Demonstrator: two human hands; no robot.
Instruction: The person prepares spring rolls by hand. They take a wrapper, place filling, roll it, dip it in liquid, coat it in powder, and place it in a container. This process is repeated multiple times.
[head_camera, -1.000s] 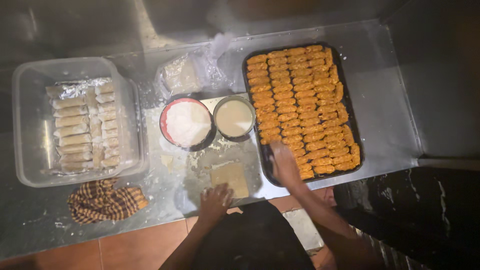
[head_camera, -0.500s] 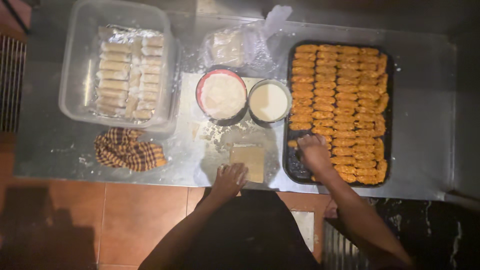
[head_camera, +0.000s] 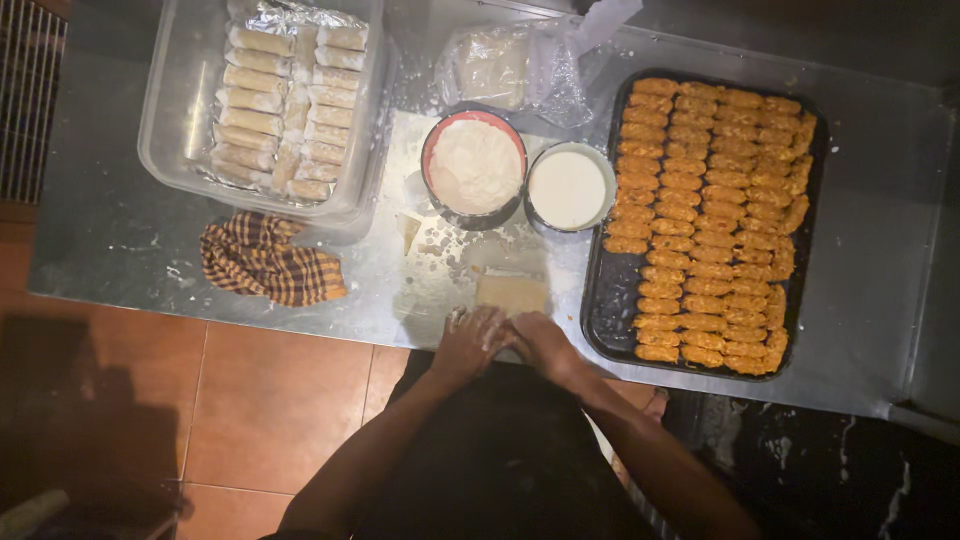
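Pastry sheet (head_camera: 512, 293) is lying just beyond both hands. Left hand (head_camera: 470, 340) and right hand (head_camera: 540, 342) are touching together at the worktop (head_camera: 120, 240) edge, loosely curled, gripping nothing visible.

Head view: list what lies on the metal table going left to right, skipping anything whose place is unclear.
Clear plastic tub of pale rolls → red-rimmed bowl of white flour → smaller bowl of white liquid → black tray of golden breaded pieces.
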